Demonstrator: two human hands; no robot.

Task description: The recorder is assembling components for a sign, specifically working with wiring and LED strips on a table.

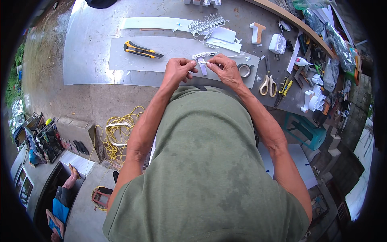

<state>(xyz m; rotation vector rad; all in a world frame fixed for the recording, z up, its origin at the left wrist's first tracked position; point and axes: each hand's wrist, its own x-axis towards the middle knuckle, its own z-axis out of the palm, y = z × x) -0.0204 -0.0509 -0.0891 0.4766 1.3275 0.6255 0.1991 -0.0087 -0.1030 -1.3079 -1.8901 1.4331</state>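
My left hand and my right hand meet over a grey sheet on the metal table, fingertips pinched and close together. Between them is a small pale letter-like piece. A tiny whitish bit shows at my right fingertips; what my left fingers pinch is too small to make out. Just beyond lies a small white light module with thin wires. To the left rests a yellow and black utility knife; by my right hand is a roll of grey tape.
Farther back lie a bundle of wired light modules and white strips. At right are scissors, yellow-handled pliers and a white block. A green stool and coiled yellow cord stand below. Another person is at lower left.
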